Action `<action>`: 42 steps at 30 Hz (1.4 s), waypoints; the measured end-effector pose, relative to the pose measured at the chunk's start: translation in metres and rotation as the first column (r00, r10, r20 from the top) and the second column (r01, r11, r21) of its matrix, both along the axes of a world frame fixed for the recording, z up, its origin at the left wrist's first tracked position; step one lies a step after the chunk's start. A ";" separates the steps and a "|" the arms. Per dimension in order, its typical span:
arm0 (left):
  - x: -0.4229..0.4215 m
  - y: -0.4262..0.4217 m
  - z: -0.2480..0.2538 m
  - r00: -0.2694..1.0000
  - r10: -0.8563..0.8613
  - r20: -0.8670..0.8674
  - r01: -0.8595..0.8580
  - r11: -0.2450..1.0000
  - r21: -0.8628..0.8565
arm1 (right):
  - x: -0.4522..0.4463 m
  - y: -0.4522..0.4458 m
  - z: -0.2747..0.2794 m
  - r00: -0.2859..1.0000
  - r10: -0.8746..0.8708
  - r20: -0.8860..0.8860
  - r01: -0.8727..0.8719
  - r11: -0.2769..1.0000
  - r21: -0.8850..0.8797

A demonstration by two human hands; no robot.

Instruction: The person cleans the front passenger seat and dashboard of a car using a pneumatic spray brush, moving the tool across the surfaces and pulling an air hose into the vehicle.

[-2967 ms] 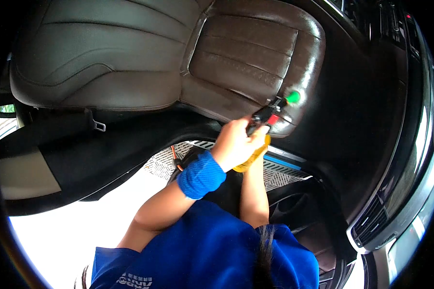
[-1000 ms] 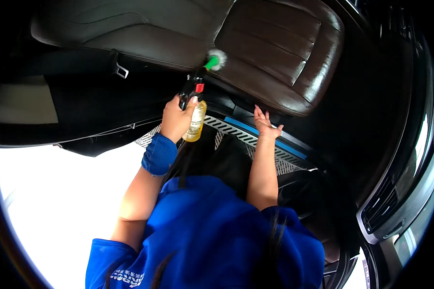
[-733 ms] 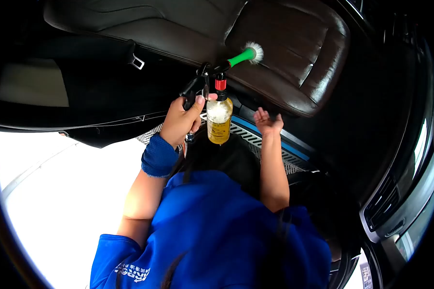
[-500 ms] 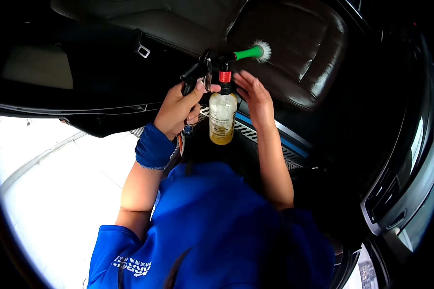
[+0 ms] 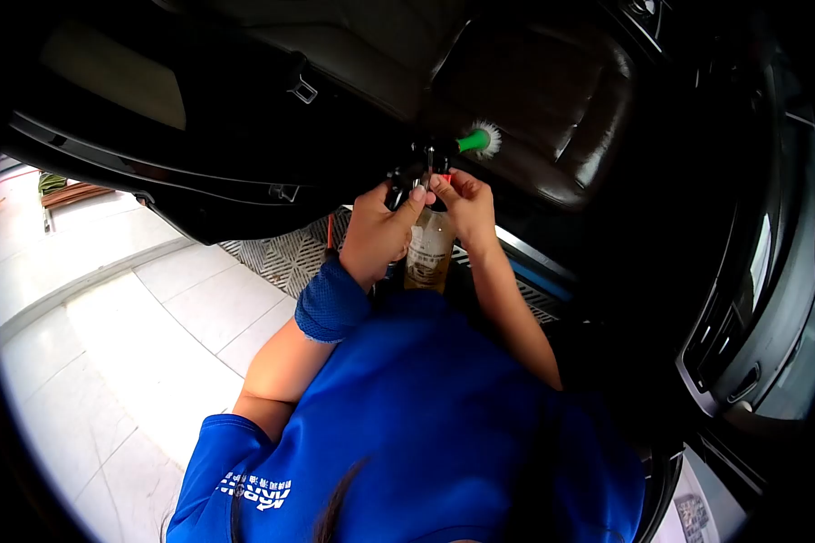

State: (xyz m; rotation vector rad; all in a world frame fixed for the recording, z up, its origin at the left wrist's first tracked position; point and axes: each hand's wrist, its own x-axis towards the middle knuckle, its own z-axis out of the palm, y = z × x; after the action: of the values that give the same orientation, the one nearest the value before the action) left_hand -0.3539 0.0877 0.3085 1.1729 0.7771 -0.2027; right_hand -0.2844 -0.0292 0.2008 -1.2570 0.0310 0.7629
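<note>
A spray gun [image 5: 429,156] with a clear bottle [image 5: 428,252] of yellowish liquid under it is held in front of my chest. Its green nozzle [image 5: 470,142] points right and ends in a round white-bristled brush [image 5: 491,139]. My left hand [image 5: 378,233], with a blue wristband [image 5: 331,303] behind it, is closed around the gun's dark handle. At the bottle's neck, my right hand [image 5: 466,208] is closed, thumb and fingers pinching beside the red collar [image 5: 445,177]. The fingers partly hide the collar and trigger area.
A dark leather car seat [image 5: 534,109] lies beyond the brush, with a seat-belt buckle [image 5: 306,90] to its left. The door sill [image 5: 530,258] runs below my hands. A car door [image 5: 743,362] stands at right; pale floor tiles [image 5: 181,299] show at left.
My right hand has gone from open beside the bottle neck to gripping near the red collar. The gun and bottle now sit lower and closer to my body.
</note>
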 end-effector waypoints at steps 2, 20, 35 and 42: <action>0.001 -0.003 -0.001 1.000 -0.014 0.000 0.014 1.000 0.028 | -0.006 0.000 -0.006 0.990 -0.031 0.139 0.059 0.977 -0.207; 0.009 -0.042 -0.026 0.984 0.024 0.177 -0.045 0.992 0.119 | -0.025 0.004 0.072 0.983 -0.147 0.109 0.164 0.973 -0.164; -0.086 0.029 -0.172 0.666 -0.738 -0.112 0.746 0.658 0.100 | 0.155 -0.005 0.089 0.935 -0.353 0.032 0.355 0.926 -0.130; -0.129 0.081 -0.153 0.766 -0.643 -0.023 0.599 0.700 0.389 | 0.265 0.065 0.006 0.909 0.034 0.415 0.207 0.827 -0.523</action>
State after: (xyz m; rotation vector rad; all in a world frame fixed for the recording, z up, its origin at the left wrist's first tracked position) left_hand -0.4825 0.1683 0.1556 1.7856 0.2821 -0.5659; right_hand -0.0197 0.0356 0.2063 -1.9508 -0.0311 0.3962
